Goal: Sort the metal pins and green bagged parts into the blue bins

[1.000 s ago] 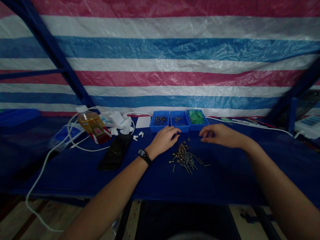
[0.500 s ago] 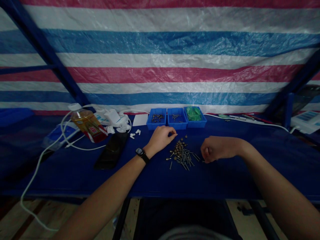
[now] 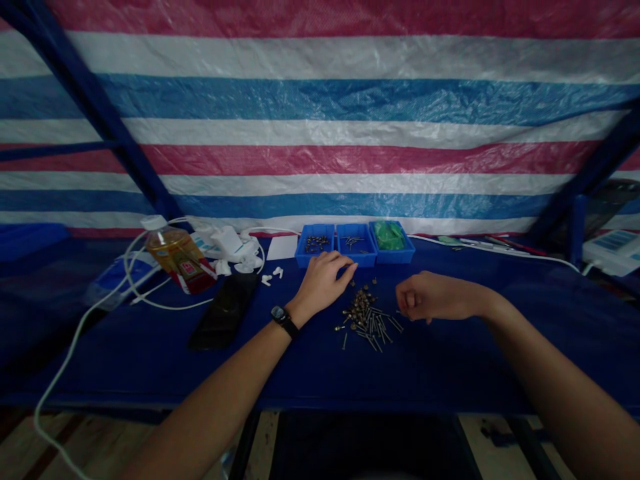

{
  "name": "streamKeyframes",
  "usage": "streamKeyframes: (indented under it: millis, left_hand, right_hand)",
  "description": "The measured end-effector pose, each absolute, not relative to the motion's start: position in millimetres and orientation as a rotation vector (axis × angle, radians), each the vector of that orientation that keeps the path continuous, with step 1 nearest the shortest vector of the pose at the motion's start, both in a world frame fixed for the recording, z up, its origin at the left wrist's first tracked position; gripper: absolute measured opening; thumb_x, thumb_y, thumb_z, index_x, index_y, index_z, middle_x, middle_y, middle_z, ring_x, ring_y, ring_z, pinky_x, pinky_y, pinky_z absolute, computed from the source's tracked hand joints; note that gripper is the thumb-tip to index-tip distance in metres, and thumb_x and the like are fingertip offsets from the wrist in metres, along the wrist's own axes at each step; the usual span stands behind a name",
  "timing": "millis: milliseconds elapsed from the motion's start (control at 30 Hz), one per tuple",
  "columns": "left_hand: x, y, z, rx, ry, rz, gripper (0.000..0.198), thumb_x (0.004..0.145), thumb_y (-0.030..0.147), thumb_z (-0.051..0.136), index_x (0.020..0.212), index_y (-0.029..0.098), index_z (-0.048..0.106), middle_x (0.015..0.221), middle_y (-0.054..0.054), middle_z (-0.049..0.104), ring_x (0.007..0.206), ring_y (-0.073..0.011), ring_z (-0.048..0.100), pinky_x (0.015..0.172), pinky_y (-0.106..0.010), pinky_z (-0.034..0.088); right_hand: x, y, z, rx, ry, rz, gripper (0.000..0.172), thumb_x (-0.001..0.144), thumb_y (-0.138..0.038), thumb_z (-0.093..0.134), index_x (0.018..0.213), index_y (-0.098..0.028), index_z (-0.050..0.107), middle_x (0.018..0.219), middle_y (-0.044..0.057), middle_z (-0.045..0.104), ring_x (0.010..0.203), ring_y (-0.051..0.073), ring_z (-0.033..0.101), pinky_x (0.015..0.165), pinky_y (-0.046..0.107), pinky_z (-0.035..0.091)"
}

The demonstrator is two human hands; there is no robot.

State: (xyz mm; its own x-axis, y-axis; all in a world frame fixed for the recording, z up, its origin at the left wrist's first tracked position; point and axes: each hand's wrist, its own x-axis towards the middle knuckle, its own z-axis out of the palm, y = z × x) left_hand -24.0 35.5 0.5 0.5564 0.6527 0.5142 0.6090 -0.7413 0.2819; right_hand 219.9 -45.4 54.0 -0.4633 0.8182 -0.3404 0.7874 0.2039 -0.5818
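Observation:
A loose pile of screws and nails [image 3: 368,317] lies on the blue-covered table [image 3: 310,363] between my hands. My left hand [image 3: 324,281], with a watch on its wrist, rests just left of the pile; its fingers are drawn together and point at the middle blue bin [image 3: 356,254]. My right hand [image 3: 425,299] hovers right of the pile, curled into a loose fist. What either hand holds is hidden. Behind stand the left blue bin [image 3: 303,253] with dark screws and the right blue bin [image 3: 409,252] with green pieces.
At the left lie a tipped bottle of amber liquid [image 3: 176,256], a black phone [image 3: 226,309], white cables [image 3: 125,280], white earbuds [image 3: 273,274] and a white card [image 3: 283,247]. A white device [image 3: 614,249] sits far right. A striped tarp [image 3: 320,133] closes the back.
My right hand pulled back from the bins toward the pile and curled from outstretched fingers into a fist. My left hand stayed near the middle bin.

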Motion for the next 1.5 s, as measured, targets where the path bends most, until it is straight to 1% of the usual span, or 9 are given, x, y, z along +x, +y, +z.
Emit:
streamKeyframes:
  millis: [267,400,500,567,700,800,900,1033,1500]
  left_hand:
    - [-24.7,37.7,4.6,2.694,1.018,0.993,0.033,0.104,0.03,0.044,0.084,0.018,0.068,0.089,-0.005,0.065,0.087,-0.018,0.06,0.079,-0.033,0.046]
    - [-23.0,38.6,2.4,2.697,0.94,1.017,0.031,0.104,0.029,0.044,0.086,0.017,0.067,0.091,-0.005,0.065,0.088,-0.0176,0.061,0.081,-0.033,0.047]
    - [-22.8,39.1,1.3,2.714,0.93,1.039,0.03,0.103,0.028,0.045,0.087,0.017,0.067,0.092,-0.004,0.065,0.088,-0.0177,0.061,0.081,-0.034,0.047]
    - [-23.2,39.5,1.5,2.721,0.934,1.05,0.029,0.103,0.028,0.046,0.087,0.017,0.067,0.091,-0.004,0.065,0.088,-0.018,0.061,0.081,-0.034,0.047]
    - [-23.8,40.4,2.3,2.717,0.931,1.083,0.028,0.103,0.027,0.047,0.086,0.017,0.067,0.091,-0.004,0.065,0.087,-0.018,0.062,0.08,-0.034,0.048]
    - [-22.6,40.2,1.9,2.694,0.926,1.125,0.026,0.102,0.025,0.049,0.086,0.017,0.067,0.092,-0.005,0.064,0.087,-0.0175,0.062,0.08,-0.034,0.048]
    - [-20.4,38.0,1.3,2.689,0.915,1.169,0.023,0.101,0.024,0.05,0.086,0.017,0.066,0.095,-0.005,0.064,0.089,-0.0174,0.062,0.081,-0.034,0.048]
    - [-19.0,34.3,2.2,2.703,0.931,1.214,0.023,0.1,0.023,0.05,0.085,0.018,0.066,0.097,-0.004,0.064,0.091,-0.0174,0.062,0.082,-0.035,0.047]
    - [-32.6,41.1,12.9,2.807,0.949,1.249,0.023,0.098,0.021,0.051,0.078,0.017,0.063,0.087,-0.003,0.066,0.082,-0.0163,0.062,0.075,-0.034,0.045]
  right_hand:
    - [216.1,-44.4,46.2,-1.661,-2.297,1.288,0.01,0.077,-0.027,0.059,0.077,-0.018,0.062,0.073,0.005,0.072,0.058,0.018,0.068,0.053,0.026,0.05]
    - [213.5,-44.5,46.6,-1.729,-2.25,1.308,0.025,0.083,-0.042,0.059,0.078,-0.017,0.06,0.072,0.006,0.071,0.056,0.017,0.067,0.053,0.026,0.051]
    - [207.9,-47.6,48.1,-1.82,-2.308,1.226,0.037,0.08,-0.053,0.065,0.077,-0.017,0.061,0.071,0.006,0.072,0.055,0.018,0.067,0.05,0.025,0.048]
    - [202.8,-50.9,48.0,-1.876,-2.361,1.145,0.035,0.077,-0.05,0.069,0.08,-0.016,0.064,0.068,0.005,0.071,0.054,0.018,0.067,0.049,0.024,0.045]
    - [193.6,-56.8,46.6,-1.857,-2.384,1.108,0.015,0.076,-0.028,0.062,0.079,-0.015,0.067,0.068,0.005,0.072,0.058,0.018,0.07,0.052,0.022,0.046]
    - [189.3,-59.2,47.8,-1.881,-2.428,1.06,0.013,0.069,-0.02,0.062,0.077,-0.015,0.07,0.068,0.005,0.072,0.06,0.019,0.07,0.054,0.023,0.046]
    - [187.3,-59.2,49.4,-1.958,-2.516,0.819,0.013,0.064,-0.02,0.066,0.073,-0.015,0.073,0.065,0.006,0.072,0.062,0.021,0.069,0.054,0.025,0.043]
    - [187.2,-56.2,48.0,-1.913,-2.634,0.559,0.017,0.063,-0.022,0.068,0.076,-0.015,0.076,0.078,0.01,0.076,0.072,0.025,0.07,0.058,0.028,0.04]
    - [186.7,-48.0,40.1,-1.81,-2.656,0.357,0.009,0.065,-0.019,0.066,0.07,-0.016,0.073,0.072,0.007,0.073,0.068,0.022,0.067,0.058,0.029,0.036]
